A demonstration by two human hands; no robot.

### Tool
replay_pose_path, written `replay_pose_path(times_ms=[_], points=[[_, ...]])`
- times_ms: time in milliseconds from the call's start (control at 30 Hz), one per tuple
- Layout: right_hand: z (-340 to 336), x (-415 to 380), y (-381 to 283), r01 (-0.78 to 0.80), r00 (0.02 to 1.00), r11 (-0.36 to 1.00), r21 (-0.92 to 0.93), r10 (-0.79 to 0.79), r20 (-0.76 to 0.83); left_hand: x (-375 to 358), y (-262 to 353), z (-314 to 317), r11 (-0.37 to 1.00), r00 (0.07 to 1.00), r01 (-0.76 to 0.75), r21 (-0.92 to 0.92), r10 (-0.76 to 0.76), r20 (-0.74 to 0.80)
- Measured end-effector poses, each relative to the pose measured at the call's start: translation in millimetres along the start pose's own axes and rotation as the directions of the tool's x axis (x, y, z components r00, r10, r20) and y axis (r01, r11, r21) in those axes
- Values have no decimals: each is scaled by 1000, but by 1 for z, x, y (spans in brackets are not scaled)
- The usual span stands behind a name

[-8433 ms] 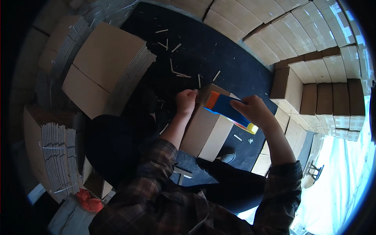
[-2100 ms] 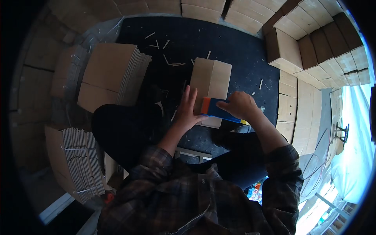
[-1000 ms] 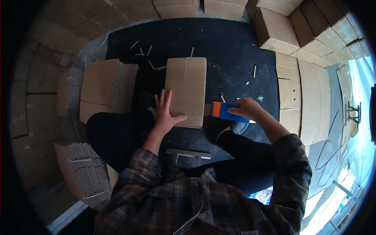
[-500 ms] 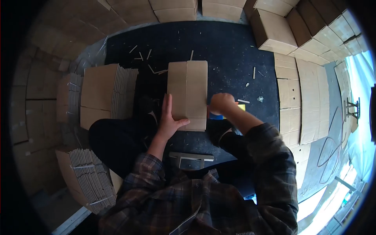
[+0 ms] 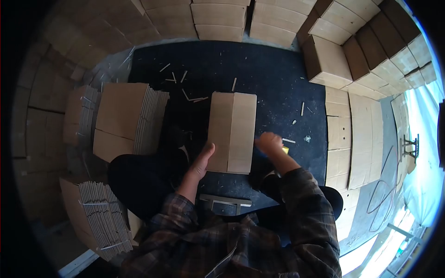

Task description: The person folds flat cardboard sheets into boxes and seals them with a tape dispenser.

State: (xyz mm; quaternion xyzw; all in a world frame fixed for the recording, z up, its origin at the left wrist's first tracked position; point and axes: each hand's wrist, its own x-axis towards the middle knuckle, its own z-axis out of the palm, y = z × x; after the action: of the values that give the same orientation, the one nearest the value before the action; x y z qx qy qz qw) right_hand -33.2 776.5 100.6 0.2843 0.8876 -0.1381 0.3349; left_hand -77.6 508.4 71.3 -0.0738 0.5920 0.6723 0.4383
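A closed cardboard box (image 5: 232, 134) stands on the dark floor mat in front of me, a lengthwise seam running down its top. My left hand (image 5: 202, 160) holds the box at its lower left side, thumb up along the edge and the other fingers mostly hidden. On the right side, my right hand (image 5: 270, 142) is closed, slightly blurred, around what appears to be a tape dispenser (image 5: 285, 150). Only a yellow bit and a dark blue part of that tool show beneath the hand, close to the box's right wall.
Bundled flat cardboard (image 5: 123, 118) stands at my left, with another strapped bundle (image 5: 102, 217) nearer me. Stacked boxes (image 5: 329, 60) line the back and right. Cardboard strips (image 5: 194, 99) litter the mat (image 5: 278, 69). A small wooden frame (image 5: 225, 200) lies between my legs.
My left hand has shifted from the box's top to its left side. The right hand stays closed by the right wall, its tool now less visible. The whole view has tilted, so everything sits lower.
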Motion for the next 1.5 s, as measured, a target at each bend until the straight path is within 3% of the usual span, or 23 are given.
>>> replay_pose_path(times_ms=[33,67,133,167,233,300,433,600,667,733,833,933,1000,1200,1300,1367,1433,1500], points=[[-21,2,7,-27,998,998,50,30,-51,2,-10,-2,993,988,-81,82,91,-125],[-41,9,12,-78,989,994,73,87,-120,-9,-3,4,994,987,-86,72,95,-129],[-77,29,20,-101,949,990,95,124,-290,-46,27,21,973,904,222,-65,-230,-359],[-93,37,22,-74,914,994,85,102,-394,-54,21,26,973,902,220,-70,-230,-364],[-127,43,16,64,815,997,37,-31,-579,-73,4,40,892,869,316,-322,-409,-279],[-147,56,-3,104,729,988,-111,-151,-667,-84,2,58,844,887,350,-407,-438,-144],[-145,75,-26,309,689,875,-372,-476,-547,-72,-4,67,879,951,208,-429,-284,-119],[-157,22,-1,295,858,917,-269,-378,-347,-60,5,50,909,914,166,-382,-288,-286],[-151,-7,18,205,913,950,-236,-273,-304,-37,9,32,989,923,-5,-151,-54,-381],[-135,-33,35,116,947,968,-225,-176,-270,-17,30,30,970,875,-67,234,169,-453],[-121,-72,45,2,990,983,-184,-28,-137,-1,72,30,895,896,-91,437,265,-356],[-109,-87,51,-61,994,990,-130,48,-103,17,91,25,815,893,-83,573,316,-319],[-101,-85,53,-67,994,992,-109,57,-97,36,89,11,680,861,-124,723,435,-262],[-88,-58,70,-109,979,994,33,113,-172,58,90,-5,606,843,-67,792,460,-281],[-111,-69,97,-35,968,996,85,55,-246,58,85,-4,610,836,-84,788,473,-278],[-130,-96,107,89,938,933,350,40,-345,57,78,-1,627,822,-117,770,497,-279],[-149,-128,104,322,915,773,547,-105,-390,56,78,4,222,438,-161,962,889,-131],[-153,-147,99,425,892,638,642,-172,-418,25,103,32,190,418,-219,957,904,-84]])
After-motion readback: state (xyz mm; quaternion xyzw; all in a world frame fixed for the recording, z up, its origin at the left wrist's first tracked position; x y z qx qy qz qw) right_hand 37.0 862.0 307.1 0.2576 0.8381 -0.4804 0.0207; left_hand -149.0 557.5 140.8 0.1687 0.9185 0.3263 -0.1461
